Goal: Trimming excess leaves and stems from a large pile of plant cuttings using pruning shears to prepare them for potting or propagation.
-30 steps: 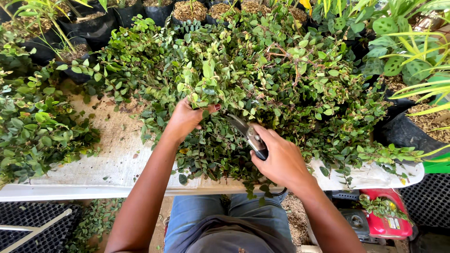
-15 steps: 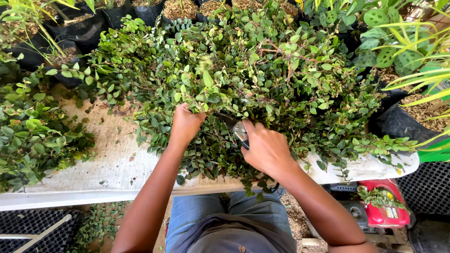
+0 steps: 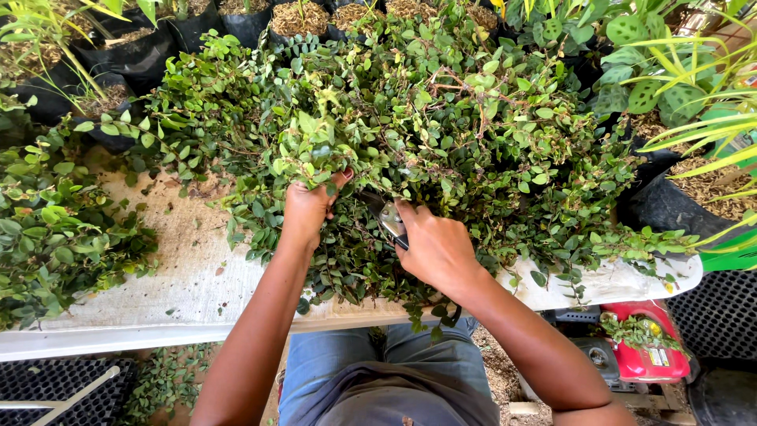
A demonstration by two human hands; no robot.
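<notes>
A: Looking down from the head view, what is the stuff made of?

B: A dense bush [image 3: 441,134] of small, rounded, glossy green leaves on thin brown woody stems, spilling over a pale, rough bench top [image 3: 158,276] speckled with soil and fallen leaves. Behind it stand soft black grow bags [image 3: 142,55] filled with dry, fibrous mulch.

A: And the tool?

B: Pruning shears [image 3: 388,217], dull grey metal with a dark blade, lying between the two hands at the near edge of the bush, blades pointing into the foliage.

A: How is the left hand set?

B: The left hand [image 3: 306,209] is raised, knuckles toward the camera, fingers curled tight around a bunch of leafy stems, forearm running straight up from the lap.

A: The right?

B: The right hand [image 3: 438,248] is wrapped round the shears' handles, fingers folded over them, wrist bent inward, forearm slanting in from the lower right.

A: Anything else nearby?

B: A loose heap of cut sprigs [image 3: 55,229] on the bench's left end, and a red machine [image 3: 646,355] on the ground under the right end.
</notes>
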